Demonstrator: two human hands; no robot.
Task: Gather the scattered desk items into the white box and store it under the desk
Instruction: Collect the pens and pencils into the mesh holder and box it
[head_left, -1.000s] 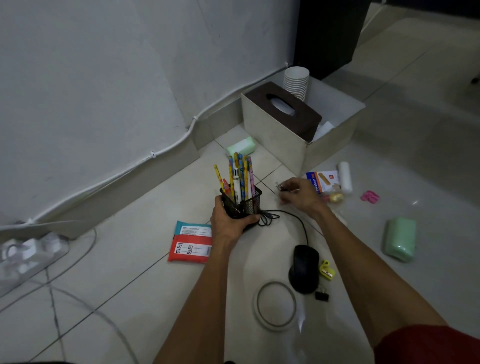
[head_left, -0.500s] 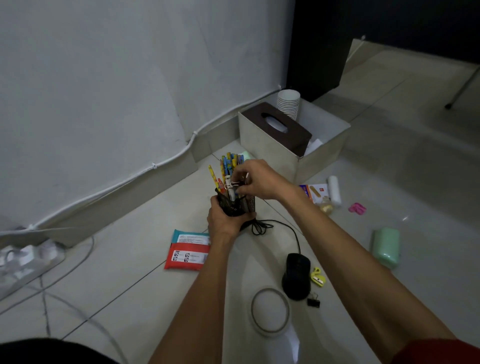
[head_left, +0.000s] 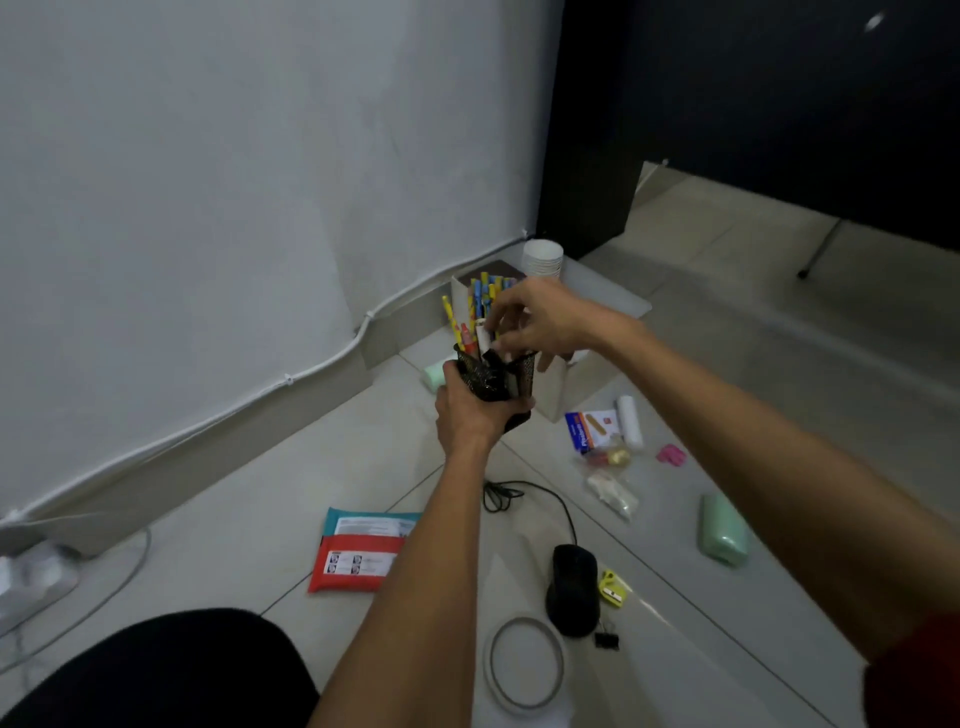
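My left hand grips a black mesh pen holder full of coloured pencils and holds it in the air, in front of the white box. My right hand is bent over the holder's rim, fingertips pinched among the pens. What they pinch is hidden. A stack of paper cups stands in the box. On the floor lie a black mouse with its cable, a tape ring, red and teal wipe packs and a green case.
Near the box lie a plaster box, a white roll, a pink clip and a plastic bag. A yellow sharpener and a binder clip lie by the mouse. A dark desk panel stands behind the box, and a power strip lies at the left.
My right hand took something small from the floor to the holder's top. My left hand lifted the holder off the floor towards the box.
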